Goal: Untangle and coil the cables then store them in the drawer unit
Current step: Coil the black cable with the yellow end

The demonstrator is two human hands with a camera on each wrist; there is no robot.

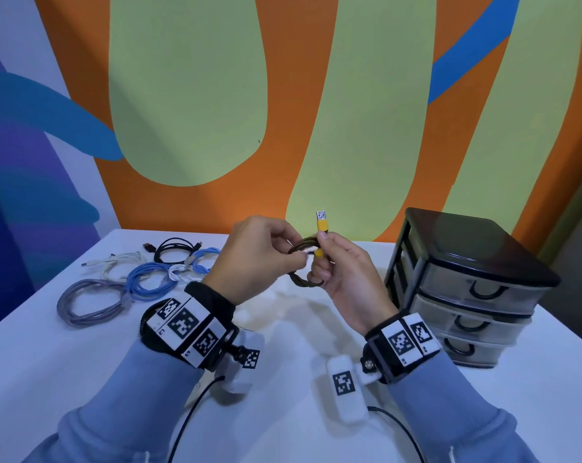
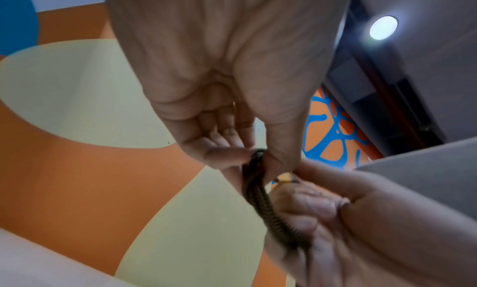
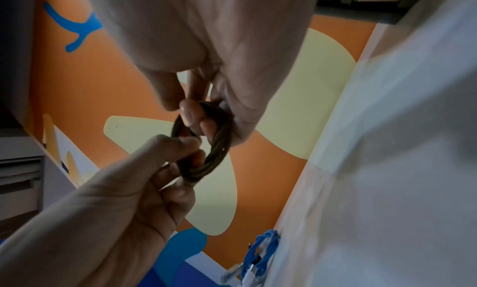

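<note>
The big white table [image 1: 82, 379] is holding everything. On its right side the dark drawer unit [image 1: 463, 279] is standing with all three drawers looking closed. On the left side other cables are lying in loops: a grey cable [image 1: 89, 300] nearest the front edge, blue cables [image 1: 149, 279] behind it, then a white cable [image 1: 116, 262] and a black cable [image 1: 174, 248] by the wall.

In the middle, above the table, both hands are meeting on one brown cable [image 1: 301, 262] with yellow ends. It is wound into a small ring. The left hand [image 1: 262, 259] is pinching one side of the ring between thumb and fingers. The right hand [image 1: 343, 279] is gripping the other side, with its fingers curled through the ring, and it is also holding the yellow plug [image 1: 322, 223] pointing up. A second yellow end is peeking out between the two hands.

I think the person is finishing the coiling step for this cable. The ring looks tidy, but the plug end is sticking out loose. Next, that end probably needs tucking in so the ring does not spring open. Then one hand must let go to pull a drawer out, while the other is keeping the ring squeezed tight. The cables on the left are waiting to be stored too.
</note>
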